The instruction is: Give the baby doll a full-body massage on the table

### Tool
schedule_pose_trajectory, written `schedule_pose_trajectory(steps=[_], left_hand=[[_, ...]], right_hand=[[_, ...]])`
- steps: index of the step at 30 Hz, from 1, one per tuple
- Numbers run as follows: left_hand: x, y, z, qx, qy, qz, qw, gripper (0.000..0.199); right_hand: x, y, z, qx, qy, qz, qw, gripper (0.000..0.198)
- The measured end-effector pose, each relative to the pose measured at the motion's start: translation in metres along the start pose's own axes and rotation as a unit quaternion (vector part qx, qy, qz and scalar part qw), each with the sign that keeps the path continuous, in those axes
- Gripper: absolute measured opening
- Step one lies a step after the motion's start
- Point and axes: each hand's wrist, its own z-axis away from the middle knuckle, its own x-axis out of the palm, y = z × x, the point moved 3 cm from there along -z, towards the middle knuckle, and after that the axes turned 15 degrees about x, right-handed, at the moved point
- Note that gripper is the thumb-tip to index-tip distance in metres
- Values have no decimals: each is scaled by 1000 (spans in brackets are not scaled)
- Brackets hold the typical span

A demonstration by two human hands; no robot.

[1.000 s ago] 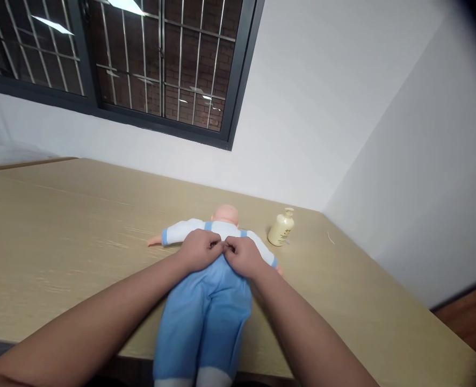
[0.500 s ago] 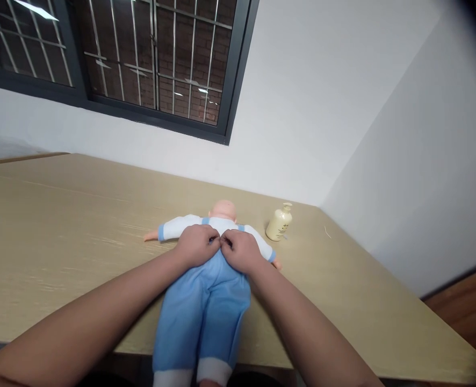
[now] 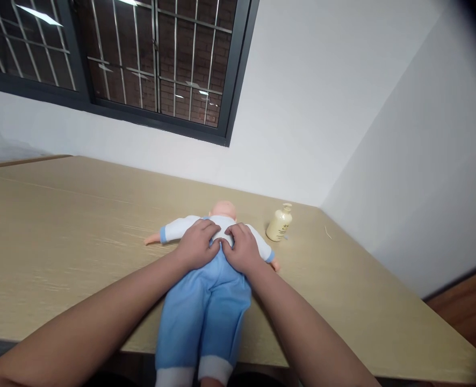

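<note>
At the left, the table [image 3: 72, 226] stretches bare under a barred window [image 3: 181, 54]. Next comes the doll's outflung sleeve [image 3: 179, 230], white with a blue cuff. The left hand [image 3: 200, 244] rests palm down on the doll's back, fingers bent and the thumb standing apart from them, with no cloth that I can see pinched between. In the middle lies the doll [image 3: 206, 301], seemingly face down, directly beneath both hands: its long axis runs away from the person, head [image 3: 224, 208] at the far end, blue trouser legs reaching over the table's near edge. The thumbs come together near its midline, about where white top meets blue cloth, so neither hand is nearer to it. The right hand [image 3: 242, 248] mirrors the other, thumb and bent fingers parted, likewise touching the back. Further right, just beyond the doll's other sleeve [image 3: 261, 244], a cream pump bottle [image 3: 279, 226] stands upright, and past it lies a thin pale strip [image 3: 327, 232]
</note>
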Motion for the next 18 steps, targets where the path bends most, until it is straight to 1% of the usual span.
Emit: schedule_pose_trajectory(steps=[5, 8, 10, 13, 16, 18], left_hand=[[7, -9, -7, -35, -80, 25, 996, 23], [9, -11, -10, -47, -114, 37, 992, 21], [9, -10, -11, -48, -114, 41, 991, 21], [7, -8, -9, -36, -88, 37, 995, 21], [5, -6, -5, -21, -51, 20, 998, 23], [5, -5, -2, -13, -25, 1, 1000, 27]], right_hand=[[2, 3, -5, 17, -70, 38, 997, 11], [5, 9, -11, 34, -109, 68, 991, 21], [6, 12, -15, 39, -115, 75, 990, 28], [7, 14, -16, 33, -92, 55, 994, 25], [7, 13, -12, 15, -41, 28, 999, 15], [6, 11, -7, 0, 1, 21, 1000, 15]])
